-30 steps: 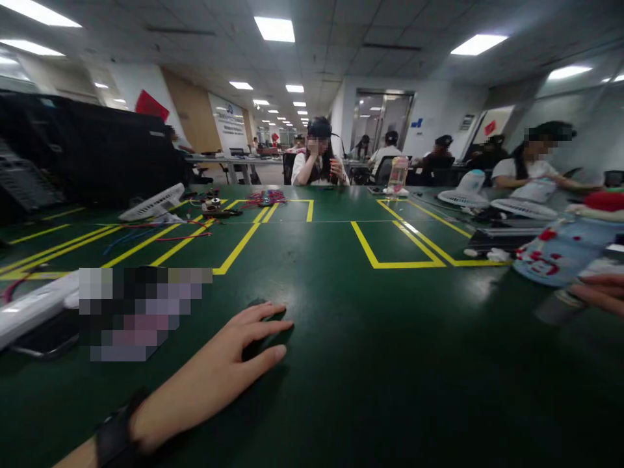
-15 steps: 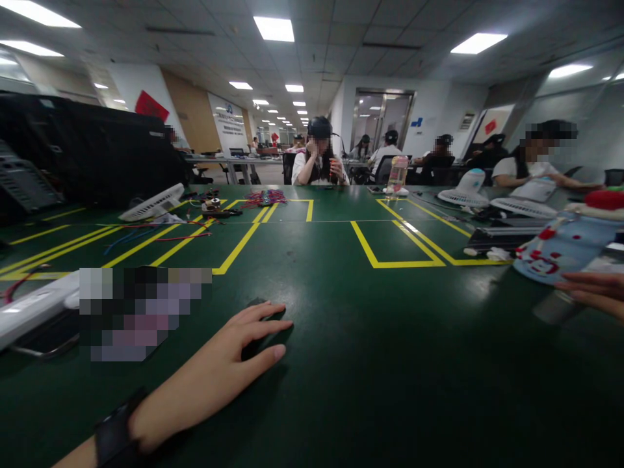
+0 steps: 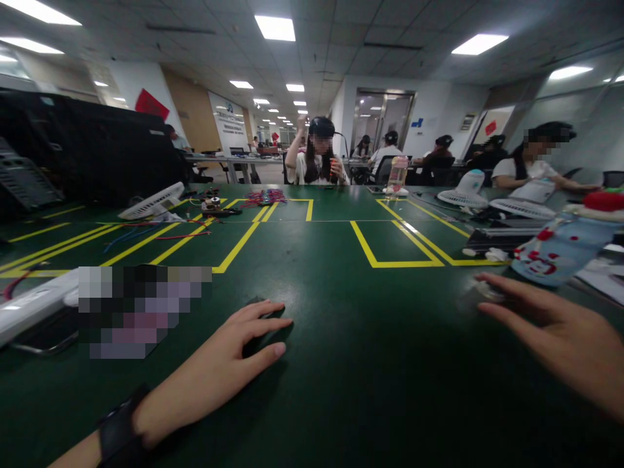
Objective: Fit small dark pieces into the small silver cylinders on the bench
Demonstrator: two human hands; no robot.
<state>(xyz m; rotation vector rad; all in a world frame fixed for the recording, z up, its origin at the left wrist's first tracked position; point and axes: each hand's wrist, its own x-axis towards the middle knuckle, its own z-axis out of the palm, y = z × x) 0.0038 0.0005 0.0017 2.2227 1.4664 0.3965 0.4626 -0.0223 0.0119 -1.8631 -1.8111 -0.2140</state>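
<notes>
Dark object (image 3: 260, 323) under my left hand (image 3: 229, 370)
Fingers spread flat, pinning it to the worktop (image 3: 370, 364); my right hand (image 3: 556, 335) hovers open and empty near the bottle (image 3: 560, 250).

left hand (image 3: 221, 364) flat on dark object (image 3: 258, 325) | right hand (image 3: 560, 331) open above green table (image 3: 370, 364)

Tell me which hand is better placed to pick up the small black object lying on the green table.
Left. The left hand already rests over the black object, its fingers touching it. The right hand is open, far off near the patterned bottle.
</notes>
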